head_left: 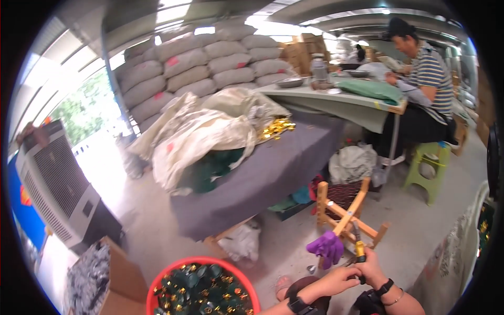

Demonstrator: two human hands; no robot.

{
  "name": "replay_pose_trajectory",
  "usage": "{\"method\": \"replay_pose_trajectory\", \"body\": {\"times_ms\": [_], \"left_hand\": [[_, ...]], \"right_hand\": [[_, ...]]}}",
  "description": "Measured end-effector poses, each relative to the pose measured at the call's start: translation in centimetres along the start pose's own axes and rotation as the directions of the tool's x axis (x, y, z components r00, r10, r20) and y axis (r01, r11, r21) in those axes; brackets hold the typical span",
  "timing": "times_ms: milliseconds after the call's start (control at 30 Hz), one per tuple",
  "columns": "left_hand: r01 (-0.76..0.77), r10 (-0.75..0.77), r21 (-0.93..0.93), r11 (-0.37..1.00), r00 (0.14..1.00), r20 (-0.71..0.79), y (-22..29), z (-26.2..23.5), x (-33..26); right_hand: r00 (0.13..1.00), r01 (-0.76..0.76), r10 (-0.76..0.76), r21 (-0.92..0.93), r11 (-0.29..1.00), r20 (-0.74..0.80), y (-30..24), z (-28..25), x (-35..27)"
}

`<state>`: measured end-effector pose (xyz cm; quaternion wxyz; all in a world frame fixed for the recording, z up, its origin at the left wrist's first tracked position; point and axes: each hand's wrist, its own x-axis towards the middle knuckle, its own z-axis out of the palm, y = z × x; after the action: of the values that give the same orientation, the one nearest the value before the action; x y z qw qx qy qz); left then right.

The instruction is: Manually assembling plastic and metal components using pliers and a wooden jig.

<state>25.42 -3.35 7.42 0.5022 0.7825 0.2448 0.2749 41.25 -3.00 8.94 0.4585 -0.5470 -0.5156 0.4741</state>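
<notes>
My right hand [371,268] grips a tool with a yellow-and-black handle [360,251]; its narrow tip points up and away from me. Against it, near the lower end of the handle, lies my left hand [338,281], its fingers drawn together; what they pinch, if anything, is hidden. Just beyond the tool stands a wooden frame [344,223] with legs pointing up, like an upturned stool. A purple glove [326,248] hangs on its near left side. To the left of my arms is a red tub [255,291] full of dark green pieces with gold bits.
A grey-covered table [310,149] holds a big pale sack [205,134] and gold pieces [276,127]. A co-worker [430,73] sits on a green stool [428,170] at another table [336,97]. At left are an air cooler [55,184] and an open carton [123,281]. Stacked sacks [191,65] line the back.
</notes>
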Motion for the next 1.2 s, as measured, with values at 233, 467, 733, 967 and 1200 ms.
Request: {"method": "replay_pose_trajectory", "body": {"times_ms": [233,467,733,967,1200], "left_hand": [[0.067,-0.067,-0.041,0.997,0.998,0.014,0.9,-0.5,0.0],[0.034,-0.034,0.008,0.999,0.999,0.019,1.0,-0.3,0.1],[0.092,-0.092,-0.061,0.994,0.996,0.013,0.7,-0.6,0.1],[0.105,-0.104,-0.054,0.993,0.994,0.011,0.6,-0.5,0.1],[0.119,-0.116,-0.074,0.990,0.993,0.037,0.5,-0.5,0.2]], "right_hand": [[0.999,0.033,-0.033,-0.037,0.999,0.002,2.4,0.1,1.0],[1.000,0.016,-0.017,0.056,0.998,0.004,2.0,0.0,0.5],[1.000,-0.004,0.003,0.055,0.998,0.021,1.7,0.6,0.9],[0.999,-0.029,0.028,0.055,0.998,0.027,1.9,0.7,1.0],[0.999,-0.027,0.026,0.057,0.998,0.019,1.8,0.4,0.8]]}}
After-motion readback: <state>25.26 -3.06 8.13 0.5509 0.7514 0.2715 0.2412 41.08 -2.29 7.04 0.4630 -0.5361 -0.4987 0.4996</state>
